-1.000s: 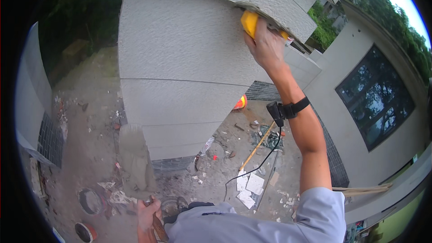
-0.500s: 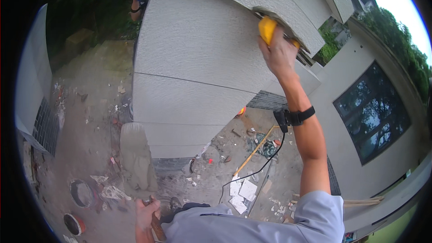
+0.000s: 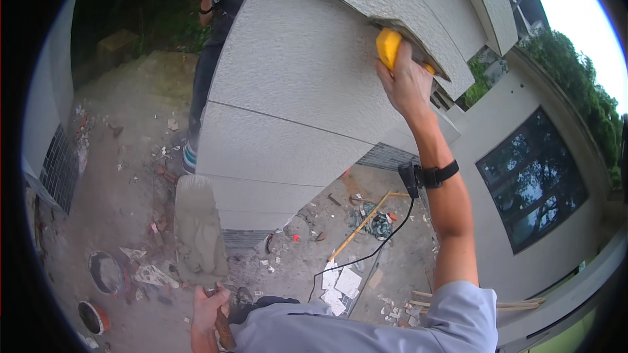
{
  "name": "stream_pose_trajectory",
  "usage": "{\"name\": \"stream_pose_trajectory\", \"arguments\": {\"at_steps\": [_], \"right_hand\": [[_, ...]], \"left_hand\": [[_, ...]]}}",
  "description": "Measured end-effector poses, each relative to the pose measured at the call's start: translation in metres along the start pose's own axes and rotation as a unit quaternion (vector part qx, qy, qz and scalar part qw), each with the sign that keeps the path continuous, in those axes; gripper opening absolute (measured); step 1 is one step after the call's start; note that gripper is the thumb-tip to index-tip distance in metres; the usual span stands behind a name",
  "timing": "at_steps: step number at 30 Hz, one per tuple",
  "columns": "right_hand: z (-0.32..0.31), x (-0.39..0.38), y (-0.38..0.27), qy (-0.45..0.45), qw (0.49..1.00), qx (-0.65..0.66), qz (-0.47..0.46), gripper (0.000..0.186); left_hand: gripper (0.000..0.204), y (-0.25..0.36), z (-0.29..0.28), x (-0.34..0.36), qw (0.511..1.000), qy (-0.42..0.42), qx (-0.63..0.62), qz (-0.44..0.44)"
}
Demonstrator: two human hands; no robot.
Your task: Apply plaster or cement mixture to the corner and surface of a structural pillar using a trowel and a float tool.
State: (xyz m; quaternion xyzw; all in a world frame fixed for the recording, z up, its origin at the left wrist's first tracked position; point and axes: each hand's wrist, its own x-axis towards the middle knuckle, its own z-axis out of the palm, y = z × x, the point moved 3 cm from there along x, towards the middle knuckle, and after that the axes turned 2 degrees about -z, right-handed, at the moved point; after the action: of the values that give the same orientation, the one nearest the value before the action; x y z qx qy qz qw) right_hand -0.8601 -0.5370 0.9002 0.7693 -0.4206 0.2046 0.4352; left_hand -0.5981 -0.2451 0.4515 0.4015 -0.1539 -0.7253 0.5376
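High up, my right hand [image 3: 409, 85] is closed round the yellow handle of a plastering trowel [image 3: 389, 46]. The trowel's thin blade lies along the upper edge of a pale textured wall [image 3: 301, 59]. Low and to the left, my left hand [image 3: 209, 307] grips the near end of a long flat mortar board [image 3: 199, 222]. Wet grey mortar covers much of that board, thickest toward my hand. A brown wooden handle [image 3: 226, 333] shows beside the hand; how the fingers wrap it is partly hidden.
Behind the wall's left edge stands another person [image 3: 226, 19], one raised hand holding a blue-handled tool. Two buckets [image 3: 108, 273] sit on the littered ground. White tile pieces [image 3: 347, 281] and a yellowish pole [image 3: 360, 225] lie right of the wall. A dark window [image 3: 533, 176] is at right.
The view has shifted slightly, so more of the other person shows past the wall's left edge. Both my hands keep their grips; the trowel stays at the wall's upper edge.
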Motion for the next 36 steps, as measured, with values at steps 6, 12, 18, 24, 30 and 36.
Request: {"name": "stream_pose_trajectory", "arguments": {"at_steps": [6,12,18,24,30,36], "right_hand": [[-0.004,0.002,-0.018,0.009,0.999,0.011,-0.045,0.040],[-0.010,0.026,-0.026,-0.004,0.998,0.037,-0.049,0.041],[-0.022,0.017,-0.026,-0.028,0.998,0.051,0.029,0.044],[-0.037,0.010,-0.070,-0.055,0.974,0.221,-0.002,0.038],[-0.014,-0.068,-0.162,-0.171,0.532,0.810,0.178,0.046],[0.024,-0.143,-0.259,-0.292,0.156,0.909,0.254,0.047]], "left_hand": [[0.021,0.001,-0.004,0.000,1.000,0.004,-0.006,0.002],[0.023,0.001,-0.011,-0.004,1.000,0.028,-0.011,-0.004],[0.021,0.008,-0.011,-0.008,0.999,0.019,-0.026,-0.001],[0.018,0.033,0.002,-0.008,1.000,0.000,0.013,-0.005],[0.020,0.056,0.014,-0.005,0.997,-0.069,0.025,-0.009],[0.014,0.065,0.032,-0.023,0.992,-0.123,0.010,-0.011]]}}
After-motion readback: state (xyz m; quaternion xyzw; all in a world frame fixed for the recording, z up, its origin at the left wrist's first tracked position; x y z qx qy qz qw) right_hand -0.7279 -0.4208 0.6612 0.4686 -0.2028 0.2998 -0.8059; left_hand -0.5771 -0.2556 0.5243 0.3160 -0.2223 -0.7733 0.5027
